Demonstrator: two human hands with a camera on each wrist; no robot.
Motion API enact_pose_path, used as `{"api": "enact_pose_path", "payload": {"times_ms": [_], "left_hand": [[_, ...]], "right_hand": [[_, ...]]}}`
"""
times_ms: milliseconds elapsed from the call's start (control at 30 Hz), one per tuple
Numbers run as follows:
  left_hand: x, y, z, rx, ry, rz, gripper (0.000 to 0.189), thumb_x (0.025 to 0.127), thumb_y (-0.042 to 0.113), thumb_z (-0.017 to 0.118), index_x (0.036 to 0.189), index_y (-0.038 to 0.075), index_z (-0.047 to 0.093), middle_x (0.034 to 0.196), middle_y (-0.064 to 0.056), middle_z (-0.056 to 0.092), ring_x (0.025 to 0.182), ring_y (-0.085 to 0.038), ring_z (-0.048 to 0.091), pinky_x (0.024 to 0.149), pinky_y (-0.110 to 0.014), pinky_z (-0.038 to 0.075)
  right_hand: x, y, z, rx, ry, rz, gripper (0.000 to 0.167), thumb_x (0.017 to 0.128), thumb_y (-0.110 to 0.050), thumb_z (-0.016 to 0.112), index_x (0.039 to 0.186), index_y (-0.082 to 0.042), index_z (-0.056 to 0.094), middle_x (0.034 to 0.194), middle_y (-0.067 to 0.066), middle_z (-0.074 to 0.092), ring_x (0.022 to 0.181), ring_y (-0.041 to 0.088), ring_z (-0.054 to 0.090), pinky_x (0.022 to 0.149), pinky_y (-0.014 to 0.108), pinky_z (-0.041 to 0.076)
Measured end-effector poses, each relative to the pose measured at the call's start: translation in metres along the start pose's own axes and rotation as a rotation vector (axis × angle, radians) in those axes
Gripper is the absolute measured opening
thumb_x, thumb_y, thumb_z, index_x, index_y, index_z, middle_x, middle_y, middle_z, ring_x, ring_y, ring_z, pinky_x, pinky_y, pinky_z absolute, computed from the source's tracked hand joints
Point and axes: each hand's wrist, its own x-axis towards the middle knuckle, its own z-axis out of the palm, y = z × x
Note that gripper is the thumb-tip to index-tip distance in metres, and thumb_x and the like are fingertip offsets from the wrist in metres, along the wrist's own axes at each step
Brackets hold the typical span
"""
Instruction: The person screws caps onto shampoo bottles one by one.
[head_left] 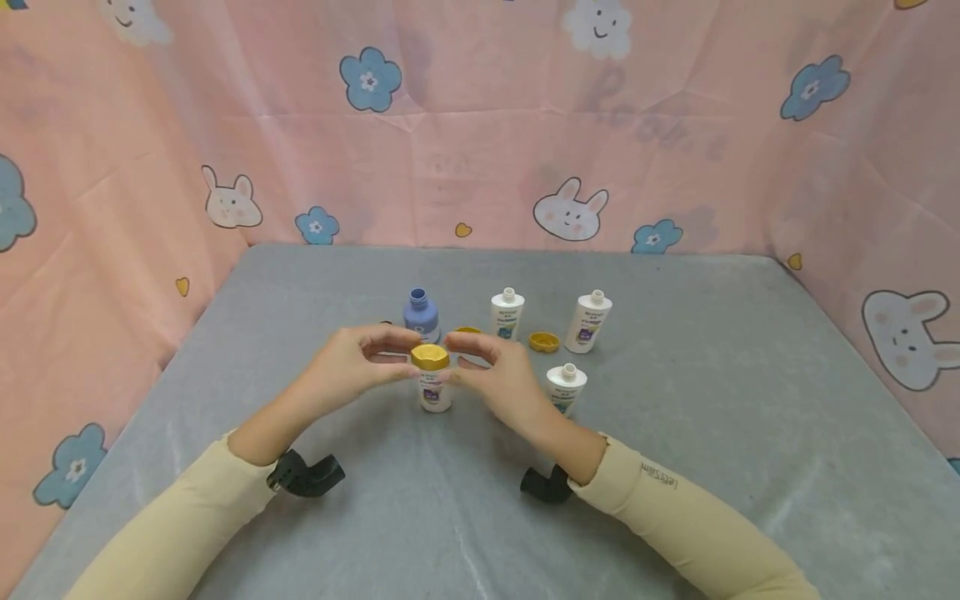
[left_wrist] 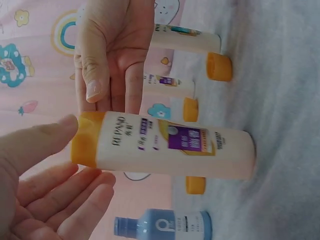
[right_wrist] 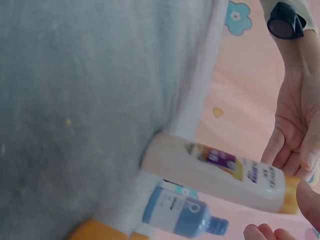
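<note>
A white shampoo bottle [head_left: 435,396] with a gold cap [head_left: 430,357] stands upright on the table between both hands. Its purple label [left_wrist: 187,139] shows in the left wrist view. From the left, my left hand [head_left: 360,360] reaches to the cap, its thumb at the cap's edge and its fingers loosely extended behind. My right hand [head_left: 498,375] is on the other side, fingers loosely bent and thumb near the cap. Neither hand is visibly closed round the cap; exact contact is hard to tell. A blue bottle [right_wrist: 177,212] without a cap stands just behind.
Uncapped white bottles stand right of the hands: one at the back [head_left: 507,310], one farther right [head_left: 590,323], one nearer [head_left: 567,383], partly behind the right wrist. Loose gold caps lie among them, including one cap [head_left: 543,342]. A pink printed curtain [head_left: 480,150] borders the grey table [head_left: 697,467].
</note>
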Motion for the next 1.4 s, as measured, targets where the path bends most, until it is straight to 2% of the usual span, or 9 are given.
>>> {"api": "enact_pose_path", "payload": {"times_ms": [167,267,500,633,800,1000,1133,1300,1400], "left_hand": [[-0.004,0.012,0.000,0.036,0.093,0.043,0.034,0.085,0.017,0.079,0.117,0.007,0.071,0.116,-0.010,0.074,0.106,-0.023,0.072,0.087,-0.028,0.060],[-0.006,0.018,0.001,0.049,0.131,0.068,0.033,0.085,0.015,0.080,0.115,0.006,0.072,0.116,-0.011,0.074,0.108,-0.025,0.072,0.087,-0.026,0.060],[-0.006,0.028,0.012,0.065,0.180,0.138,0.037,0.081,0.020,0.083,0.116,0.011,0.073,0.119,-0.006,0.073,0.113,-0.021,0.070,0.093,-0.032,0.058],[-0.005,0.034,0.023,0.087,0.183,0.205,0.038,0.081,0.017,0.083,0.117,0.010,0.073,0.119,-0.005,0.074,0.111,-0.020,0.071,0.092,-0.029,0.058],[-0.002,0.041,0.040,0.126,0.174,0.306,0.039,0.081,0.015,0.083,0.118,0.009,0.073,0.115,-0.006,0.075,0.105,-0.022,0.073,0.088,-0.029,0.060],[0.003,0.044,0.058,0.101,0.093,0.371,0.040,0.078,0.008,0.084,0.117,0.003,0.072,0.115,-0.011,0.074,0.103,-0.023,0.073,0.089,-0.026,0.059],[0.005,0.046,0.068,0.127,0.050,0.342,0.040,0.079,0.008,0.083,0.117,0.003,0.072,0.113,-0.012,0.075,0.101,-0.024,0.074,0.088,-0.025,0.059],[0.007,0.044,0.082,0.115,-0.049,0.208,0.042,0.081,0.013,0.083,0.120,0.004,0.071,0.119,-0.013,0.073,0.108,-0.028,0.071,0.094,-0.034,0.058],[0.011,0.041,0.090,0.106,-0.094,0.160,0.043,0.082,0.016,0.082,0.122,0.005,0.070,0.122,-0.012,0.072,0.112,-0.029,0.070,0.097,-0.039,0.056]], "right_hand": [[-0.004,-0.010,-0.008,-0.007,-0.003,0.008,0.049,0.083,-0.009,0.080,0.129,-0.004,0.065,0.133,0.012,0.065,0.128,0.023,0.060,0.101,0.026,0.053],[-0.007,-0.014,-0.014,-0.009,-0.002,-0.021,0.048,0.083,-0.010,0.081,0.127,-0.004,0.066,0.130,0.012,0.067,0.126,0.021,0.061,0.101,0.025,0.053],[-0.013,-0.025,-0.031,0.026,0.025,-0.055,0.045,0.084,-0.009,0.079,0.127,-0.004,0.066,0.129,0.011,0.068,0.125,0.024,0.063,0.099,0.026,0.054],[-0.017,-0.030,-0.045,0.019,0.072,-0.045,0.045,0.084,-0.011,0.080,0.127,-0.008,0.067,0.130,0.008,0.068,0.122,0.019,0.064,0.096,0.025,0.056],[-0.022,-0.033,-0.064,-0.070,0.111,-0.039,0.044,0.083,-0.021,0.082,0.125,-0.013,0.070,0.129,0.002,0.069,0.125,0.014,0.063,0.097,0.022,0.054],[-0.030,-0.031,-0.086,-0.121,0.148,0.005,0.046,0.083,-0.032,0.081,0.124,-0.015,0.070,0.130,0.000,0.068,0.130,0.012,0.058,0.108,0.032,0.049],[-0.037,-0.023,-0.100,-0.150,0.166,0.025,0.047,0.085,-0.036,0.080,0.126,-0.017,0.069,0.132,-0.005,0.067,0.131,0.010,0.057,0.110,0.032,0.047],[-0.045,-0.011,-0.114,-0.165,0.146,0.064,0.051,0.087,-0.035,0.078,0.132,-0.015,0.065,0.132,-0.009,0.066,0.125,0.005,0.057,0.100,0.019,0.049],[-0.049,-0.005,-0.121,-0.173,0.115,0.086,0.054,0.088,-0.033,0.076,0.136,-0.014,0.061,0.133,-0.008,0.066,0.121,-0.001,0.058,0.098,0.016,0.048]]}}
